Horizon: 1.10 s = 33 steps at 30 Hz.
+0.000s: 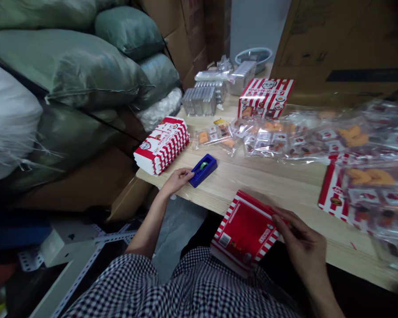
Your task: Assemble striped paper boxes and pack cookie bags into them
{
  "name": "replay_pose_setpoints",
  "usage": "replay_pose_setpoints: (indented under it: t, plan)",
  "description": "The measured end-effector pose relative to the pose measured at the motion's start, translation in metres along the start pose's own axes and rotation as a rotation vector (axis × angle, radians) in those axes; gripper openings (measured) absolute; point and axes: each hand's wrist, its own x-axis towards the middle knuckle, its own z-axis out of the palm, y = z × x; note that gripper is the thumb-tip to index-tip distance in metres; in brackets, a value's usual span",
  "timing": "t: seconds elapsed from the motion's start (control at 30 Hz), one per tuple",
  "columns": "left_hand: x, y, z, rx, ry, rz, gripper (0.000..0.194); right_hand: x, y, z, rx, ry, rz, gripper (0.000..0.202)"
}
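My left hand (181, 180) reaches to the near end of a blue tape dispenser (204, 169) on the table, its fingers pressed together at the dispenser's tip; any bit of tape there is too small to make out. My right hand (300, 236) grips the upper right edge of a red and white striped box (243, 229), which is tilted against my lap at the table's front edge. Left of the dispenser lies a stack of flattened striped boxes (162, 143). Clear bags of small packets (268, 137) lie beyond the dispenser.
A striped box (267, 97) stands at the back of the wooden table (232, 176), near clear plastic containers (200, 100) and a round tub (254, 57). More bags (378, 190) cover the right side. Large green sacks (73, 66) are piled at the left.
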Motion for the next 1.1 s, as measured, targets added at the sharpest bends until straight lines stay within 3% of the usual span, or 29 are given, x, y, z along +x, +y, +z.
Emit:
replay_pose_setpoints:
  t: [0.07, 0.3, 0.43, 0.63, 0.8, 0.87, 0.93, 1.03, 1.1]
  plan:
    - [0.005, -0.005, 0.000, -0.140, -0.074, -0.083, 0.039, -0.002, -0.002, 0.004, 0.010, -0.006, -0.006, 0.021]
    - [-0.005, -0.002, 0.005, -0.358, 0.027, -0.102, 0.038, -0.011, -0.008, 0.005, 0.027, 0.004, -0.002, 0.022]
    - [-0.019, -0.017, 0.007, -0.477, 0.085, -0.054, 0.038, -0.007, -0.016, 0.003, 0.037, 0.056, -0.044, 0.022]
    - [-0.025, -0.050, 0.021, -0.382, 0.246, 0.025, 0.038, 0.001, -0.050, 0.010, -0.032, 0.222, -0.206, 0.022]
    - [-0.025, -0.057, 0.023, -0.255, 0.403, 0.030, 0.034, 0.001, -0.073, 0.012, -0.089, 0.346, -0.422, 0.023]
    - [-0.032, -0.047, 0.024, -0.230, 0.464, 0.042, 0.032, 0.002, -0.073, 0.009, -0.155, 0.382, -0.494, 0.027]
    - [-0.045, -0.024, 0.028, -0.223, 0.508, 0.081, 0.030, 0.003, -0.067, 0.008, -0.249, 0.382, -0.563, 0.031]
    - [-0.074, 0.034, 0.049, -0.237, 0.499, 0.213, 0.024, 0.006, -0.055, 0.011, -0.355, 0.297, -0.653, 0.042]
    - [-0.093, 0.077, 0.072, -0.353, 0.394, 0.258, 0.021, 0.007, -0.048, 0.015, -0.382, 0.237, -0.706, 0.049]
